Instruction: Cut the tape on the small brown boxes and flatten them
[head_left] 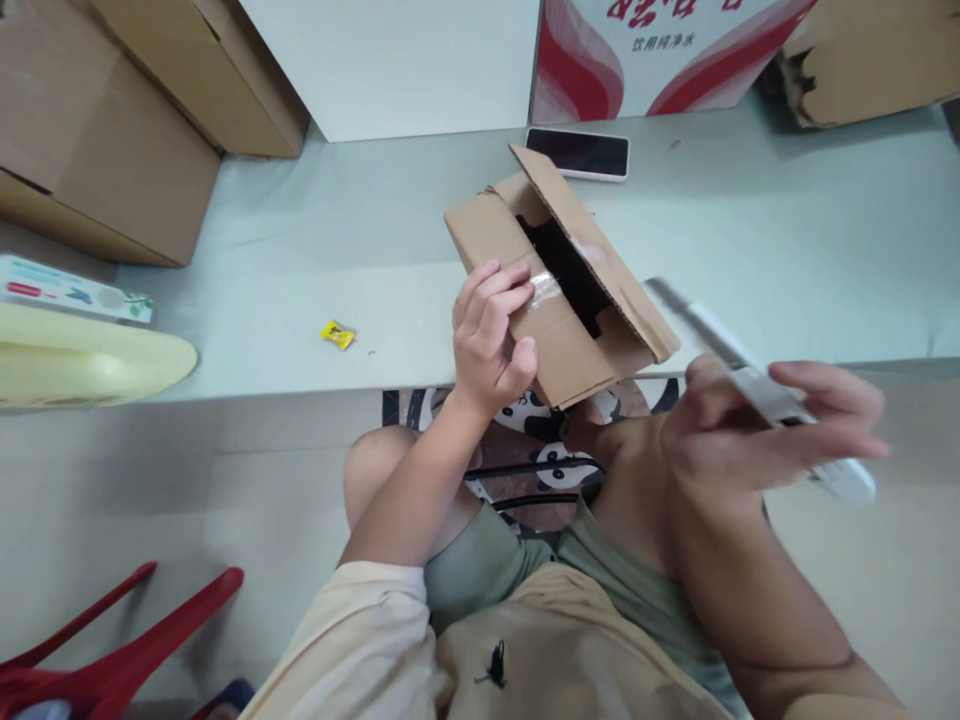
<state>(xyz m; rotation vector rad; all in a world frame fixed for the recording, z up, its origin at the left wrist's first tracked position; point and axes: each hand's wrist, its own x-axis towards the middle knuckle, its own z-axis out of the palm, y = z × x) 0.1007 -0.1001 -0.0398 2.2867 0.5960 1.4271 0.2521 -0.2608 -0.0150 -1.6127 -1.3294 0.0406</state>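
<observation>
Left hand, loosely open, rests on a carton; right hand grips an apparent utility knife. Carton looks light, stiff, best held by its walls.

Plain brown cardboard box lying askew across the front edge of the worktop, near corner jutting past it. Long flap stands raised; dark gap shows beneath. Clear tape strip on the near panel, by the opening. Slim white knife-like tool, grey-tipped, blurred; held slantwise in the right fingers, tip near the flap, contact unclear.
</observation>
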